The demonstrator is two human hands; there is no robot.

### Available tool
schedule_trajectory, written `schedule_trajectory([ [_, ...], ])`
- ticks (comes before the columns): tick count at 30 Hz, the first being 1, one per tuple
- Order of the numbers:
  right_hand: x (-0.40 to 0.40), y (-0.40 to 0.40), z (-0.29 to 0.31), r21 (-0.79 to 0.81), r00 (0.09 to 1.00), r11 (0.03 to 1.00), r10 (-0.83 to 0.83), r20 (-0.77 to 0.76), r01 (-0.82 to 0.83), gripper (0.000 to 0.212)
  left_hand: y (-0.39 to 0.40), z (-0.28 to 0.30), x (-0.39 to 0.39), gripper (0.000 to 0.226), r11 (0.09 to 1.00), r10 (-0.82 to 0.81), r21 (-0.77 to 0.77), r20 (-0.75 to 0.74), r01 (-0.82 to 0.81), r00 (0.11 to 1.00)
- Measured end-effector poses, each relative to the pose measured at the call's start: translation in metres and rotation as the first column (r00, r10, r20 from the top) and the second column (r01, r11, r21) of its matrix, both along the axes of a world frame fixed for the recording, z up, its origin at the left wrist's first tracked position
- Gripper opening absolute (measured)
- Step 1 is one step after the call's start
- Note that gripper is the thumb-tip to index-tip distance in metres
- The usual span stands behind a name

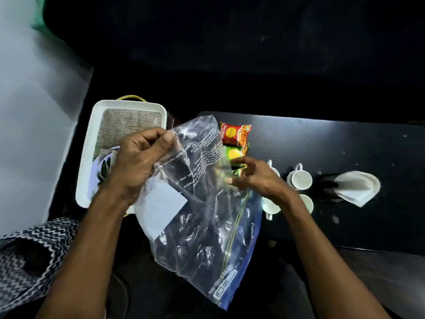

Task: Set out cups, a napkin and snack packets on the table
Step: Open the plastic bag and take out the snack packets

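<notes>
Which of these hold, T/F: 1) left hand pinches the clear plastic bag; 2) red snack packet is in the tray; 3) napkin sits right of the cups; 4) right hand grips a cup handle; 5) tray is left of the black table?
1) True. The left hand pinches an edge of the clear plastic bag.
2) False. The red snack packet lies on the black table, beside the green snack packet.
3) True. The napkin lies right of the cups.
4) False. The right hand is at the bag with fingers loosely spread, not on a cup.
5) True. The white tray sits left of the table.
</notes>
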State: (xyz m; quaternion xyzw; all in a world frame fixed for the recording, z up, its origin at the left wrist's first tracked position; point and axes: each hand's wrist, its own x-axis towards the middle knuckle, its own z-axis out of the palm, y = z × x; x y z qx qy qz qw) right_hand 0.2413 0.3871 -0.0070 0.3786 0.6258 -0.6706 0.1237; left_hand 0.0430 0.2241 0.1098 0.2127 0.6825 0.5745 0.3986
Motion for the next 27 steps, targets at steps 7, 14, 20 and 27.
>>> schedule_trajectory([
  [7, 0.065, 0.045, 0.054, 0.183, 0.972, 0.983, 0.066, -0.227, -0.024, 0.095, 0.067, 0.024, 0.059, 0.022, 0.945, -0.320, 0.060, -0.032, 0.321, 0.947],
  [14, 0.104, 0.086, 0.080, 0.049, 0.915, 0.995, -0.055, -0.400, 0.081, 0.073, 0.154, 0.048, 0.144, 0.030, 0.889, -0.445, 0.110, -0.021, 0.445, 0.895],
  [20, 0.154, 0.125, 0.097, -0.052, 0.863, 0.988, -0.154, -0.481, 0.147, 0.058, 0.201, 0.060, 0.199, 0.027, 0.873, -0.461, 0.157, -0.044, 0.461, 0.887],
  [27, 0.190, 0.154, 0.110, -0.128, 0.832, 0.979, -0.205, -0.515, 0.162, 0.037, 0.227, 0.061, 0.236, 0.032, 0.936, -0.328, 0.222, 0.277, 0.272, 0.903],
])
